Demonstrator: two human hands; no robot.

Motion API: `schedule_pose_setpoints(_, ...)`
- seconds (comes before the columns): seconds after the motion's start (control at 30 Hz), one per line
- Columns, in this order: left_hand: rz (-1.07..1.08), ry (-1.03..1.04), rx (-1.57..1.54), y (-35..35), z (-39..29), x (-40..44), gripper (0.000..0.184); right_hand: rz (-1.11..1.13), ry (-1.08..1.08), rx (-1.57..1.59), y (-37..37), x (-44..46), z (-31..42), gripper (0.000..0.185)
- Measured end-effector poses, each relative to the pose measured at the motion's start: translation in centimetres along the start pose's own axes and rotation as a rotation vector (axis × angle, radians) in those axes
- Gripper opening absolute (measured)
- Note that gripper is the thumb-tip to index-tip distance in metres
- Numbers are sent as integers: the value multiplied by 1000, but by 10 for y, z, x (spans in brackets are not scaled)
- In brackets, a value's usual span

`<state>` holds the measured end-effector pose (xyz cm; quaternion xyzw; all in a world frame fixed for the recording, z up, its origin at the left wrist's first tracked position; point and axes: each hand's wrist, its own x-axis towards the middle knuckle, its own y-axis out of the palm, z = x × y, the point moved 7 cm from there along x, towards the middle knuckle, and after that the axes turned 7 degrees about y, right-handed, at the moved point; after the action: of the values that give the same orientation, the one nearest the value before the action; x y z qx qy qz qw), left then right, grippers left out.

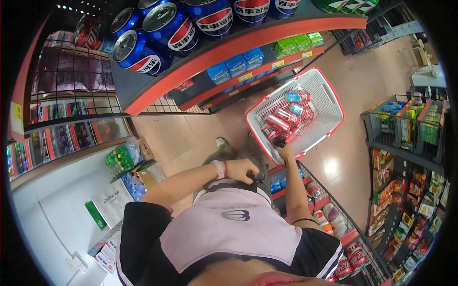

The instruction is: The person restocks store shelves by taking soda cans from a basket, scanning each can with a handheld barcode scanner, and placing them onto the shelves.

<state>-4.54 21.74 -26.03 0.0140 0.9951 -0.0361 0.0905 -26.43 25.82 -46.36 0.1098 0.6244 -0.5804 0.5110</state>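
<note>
My left hand point(242, 170) is closed in front of my waist, with a small dark object point(258, 176) at its fingers that I cannot make out. My right hand point(286, 151) reaches over the near rim of a white shopping basket point(329, 117) with a red edge. Its fingers are closed around a dark, rounded object point(279, 141), whose kind is unclear. Inside the basket lie several drink cans point(278, 122), mostly red, tumbled on their sides, and one blue-green can point(293, 97) near the far end.
Blue cola cans point(179, 35) line the red-edged shelf point(248, 38) ahead, above blue and green boxes point(236, 66). Racks of packaged snacks point(405, 205) stand to the right. Green bottles point(119, 159) and cartons are at the left. Cans fill a low shelf point(329, 202) beside my right arm.
</note>
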Motion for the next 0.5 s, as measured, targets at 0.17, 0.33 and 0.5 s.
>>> schedule_pose_setpoints(0.17,-673,82,-1165,-57,31,-41,39,-17,-14,-43,8,4,5,64)
schedule_pose_setpoints(0.33,-1001,416,-1205,-126,-45,-69,47,93,-2,-171,7,-5,27,65)
schedule_pose_setpoints(0.5,-1187,483,-1114,-143,-74,-97,50,151,-48,-307,13,12,34,68)
